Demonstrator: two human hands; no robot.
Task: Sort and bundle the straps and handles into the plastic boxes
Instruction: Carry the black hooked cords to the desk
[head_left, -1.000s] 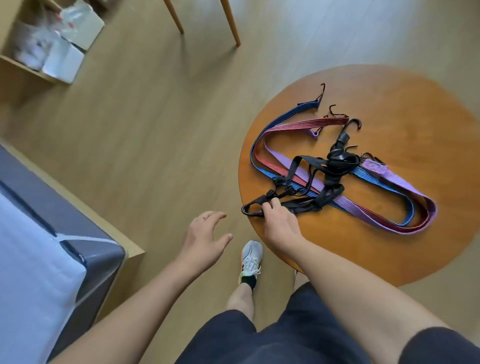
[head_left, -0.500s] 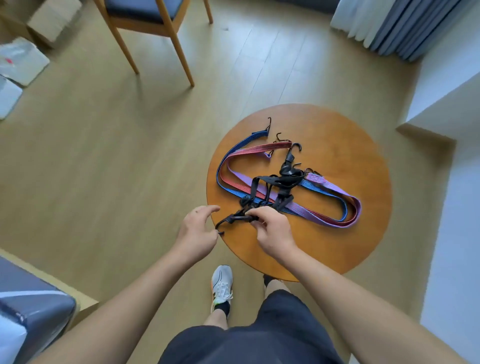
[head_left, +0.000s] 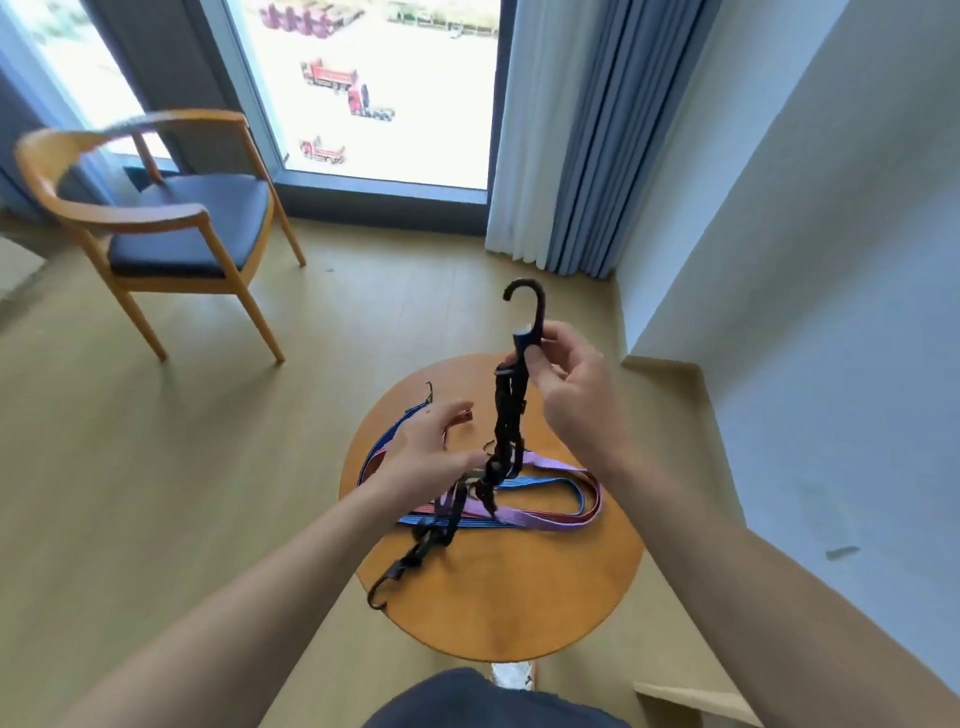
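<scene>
Right-hand fingers (head_left: 558, 332) curled around the stem of a black strap (head_left: 506, 415) just below its upper hook (head_left: 527, 296), so that the right hand (head_left: 566, 384) held it upright above the table (head_left: 519, 597). The strap hung in a tangled column, and its lower hook (head_left: 382, 590) lay on the near left of the tabletop. The left hand (head_left: 421, 452) was spread open, with the thumb tip at the strap's middle; contact could not be confirmed. Blue, red and purple straps (head_left: 545, 512) lay looped on the round wooden table beneath both hands. Beyond were a pale wood floor (head_left: 156, 467), a wooden armchair (head_left: 182, 228) at the far left, a window (head_left: 374, 88), grey-blue curtains (head_left: 566, 135) and a white wall (head_left: 831, 260) to the right.
</scene>
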